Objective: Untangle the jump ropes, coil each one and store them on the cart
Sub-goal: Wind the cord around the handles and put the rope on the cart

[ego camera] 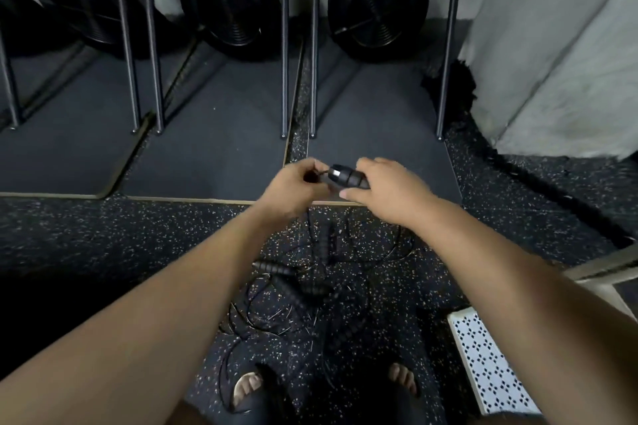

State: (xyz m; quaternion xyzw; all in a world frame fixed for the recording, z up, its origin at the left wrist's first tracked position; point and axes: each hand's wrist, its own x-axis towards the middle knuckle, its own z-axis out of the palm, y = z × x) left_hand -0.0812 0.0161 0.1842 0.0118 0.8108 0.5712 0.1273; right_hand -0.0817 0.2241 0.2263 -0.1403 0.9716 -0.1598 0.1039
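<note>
Right hand (383, 190) grips a rope handle (345, 178), left hand (293, 187) pinches its cord (322, 173); pulling up likely tightens the floor tangle (303, 286).

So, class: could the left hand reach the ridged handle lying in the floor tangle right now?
Likely yes, once freed: the left hand pinches a cord, but the ridged handle lies uncovered in the tangle below it.

A black jump-rope handle (347, 179) is held aloft, its cord (321, 173) hanging to the tangled ropes (303, 290) below.
</note>
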